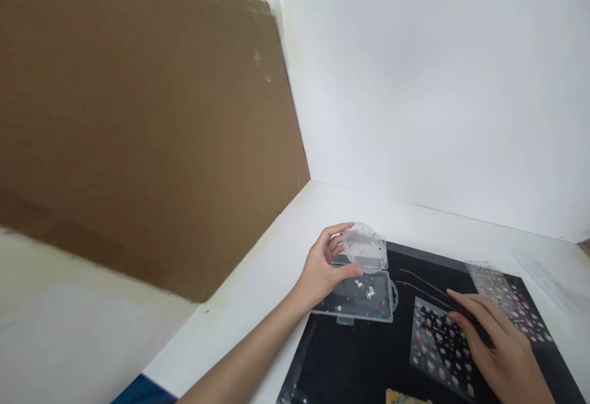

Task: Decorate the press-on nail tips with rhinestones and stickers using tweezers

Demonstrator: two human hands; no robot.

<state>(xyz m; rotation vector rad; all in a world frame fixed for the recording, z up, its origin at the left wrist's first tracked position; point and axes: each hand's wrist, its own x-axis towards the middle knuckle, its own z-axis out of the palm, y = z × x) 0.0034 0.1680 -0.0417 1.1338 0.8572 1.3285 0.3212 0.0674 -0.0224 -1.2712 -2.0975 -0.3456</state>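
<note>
The left hand (320, 269) grips a round clear dish (364, 248) with tiny bits in it, above an open clear plastic box (354, 298). The right hand (502, 345) is closed on long thin tweezers (426, 287), over a sticker sheet (440, 345) on a black mat (350, 367). Any print looks too small to read.

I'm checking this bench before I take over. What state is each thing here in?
Left hand: gripping the round case by its edge.
Clear round plastic case: lifted, tilted, flecked with glitter.
Clear rectangular plastic box: open, sequins inside.
Metal tweezers: arms spread, reaching the right hand's fingers.
Right hand: fingers above the nearer sticker sheet.
Nearer sticker sheet: flat.
Farther sticker sheet: flat.
Black mat: flat, under these.
</note>
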